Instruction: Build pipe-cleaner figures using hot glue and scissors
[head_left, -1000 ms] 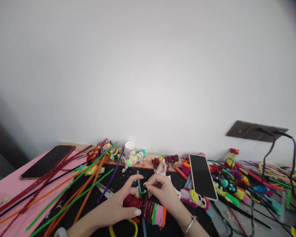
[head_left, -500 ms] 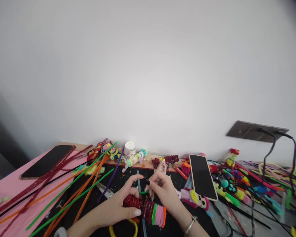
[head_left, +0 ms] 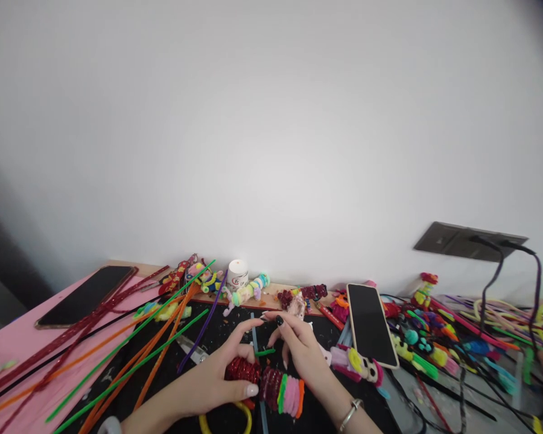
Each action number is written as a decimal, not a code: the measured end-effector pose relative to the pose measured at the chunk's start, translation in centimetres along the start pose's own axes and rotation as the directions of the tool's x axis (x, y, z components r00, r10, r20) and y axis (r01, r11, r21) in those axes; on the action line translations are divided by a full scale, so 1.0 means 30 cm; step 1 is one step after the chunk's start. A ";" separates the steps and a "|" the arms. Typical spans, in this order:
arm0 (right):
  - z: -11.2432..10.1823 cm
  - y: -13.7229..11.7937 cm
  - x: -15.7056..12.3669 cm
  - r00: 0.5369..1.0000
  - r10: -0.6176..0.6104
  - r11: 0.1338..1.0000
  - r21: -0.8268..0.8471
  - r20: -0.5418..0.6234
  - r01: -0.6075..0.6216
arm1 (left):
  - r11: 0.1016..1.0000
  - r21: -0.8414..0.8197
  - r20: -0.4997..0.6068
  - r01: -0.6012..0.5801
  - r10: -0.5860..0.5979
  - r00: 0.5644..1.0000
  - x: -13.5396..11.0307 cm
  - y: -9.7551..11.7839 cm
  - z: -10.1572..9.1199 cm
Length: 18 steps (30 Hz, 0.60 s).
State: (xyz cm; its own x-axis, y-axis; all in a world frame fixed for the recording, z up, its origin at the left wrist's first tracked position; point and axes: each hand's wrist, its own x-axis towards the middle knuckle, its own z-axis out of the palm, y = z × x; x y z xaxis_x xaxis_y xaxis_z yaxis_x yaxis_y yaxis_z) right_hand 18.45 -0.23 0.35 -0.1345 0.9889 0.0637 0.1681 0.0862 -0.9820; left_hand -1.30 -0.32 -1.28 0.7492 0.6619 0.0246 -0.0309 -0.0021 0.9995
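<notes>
My left hand (head_left: pixel 217 374) is closed round a stack of coiled pipe cleaners (head_left: pixel 265 383), red at its end and dark red, green, pink and orange further right, threaded on a thin blue stick (head_left: pixel 256 343). My right hand (head_left: pixel 298 349) hovers just right of the stick with its fingers stretched out above a short green pipe-cleaner end (head_left: pixel 265 352). It holds nothing that I can see. A silver bracelet (head_left: pixel 349 413) circles the right wrist.
Long green, orange, purple and red pipe cleaners (head_left: pixel 131 349) fan out on the left. Scissors (head_left: pixel 190 348) lie beside them. One phone (head_left: pixel 85 294) lies far left, another (head_left: pixel 371 322) to the right. Small pipe-cleaner figures (head_left: pixel 248 290), a white pot (head_left: pixel 238 273) and cables (head_left: pixel 493 283) crowd the back and right.
My right hand has let go of the green end it was pinching and spread its fingers upward. My left hand has stayed on the coils.
</notes>
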 end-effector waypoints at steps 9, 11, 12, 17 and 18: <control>-0.002 0.000 0.007 0.997 -0.036 0.998 0.041 -0.068 0.039 | 0.999 -0.050 -0.010 -0.020 0.020 1.000 0.001 0.003 0.001; 0.001 -0.006 0.006 0.997 -0.031 0.997 0.074 -0.072 0.036 | 0.999 -0.048 -0.015 -0.015 0.014 1.000 0.000 0.006 0.001; 0.003 -0.007 0.007 0.997 -0.024 0.996 0.088 -0.076 0.030 | 0.999 -0.049 -0.016 -0.010 0.009 1.000 0.000 0.007 0.001; 0.008 0.000 0.014 0.997 0.030 0.990 0.143 -0.074 -0.019 | 0.998 -0.067 -0.010 -0.013 0.013 1.000 0.002 0.007 0.002; 0.008 0.001 0.015 0.997 0.037 0.989 0.146 -0.073 -0.026 | 0.997 -0.070 -0.011 -0.014 0.013 1.000 0.003 0.006 0.002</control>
State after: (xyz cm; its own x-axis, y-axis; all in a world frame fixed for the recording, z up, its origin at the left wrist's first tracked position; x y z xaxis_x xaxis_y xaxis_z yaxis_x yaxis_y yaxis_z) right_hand 18.16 0.19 0.30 -0.0566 0.9976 0.0402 0.0272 0.0418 -0.9988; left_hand -1.21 -0.30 -1.10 0.7417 0.6697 0.0374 -0.0875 0.0413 0.9953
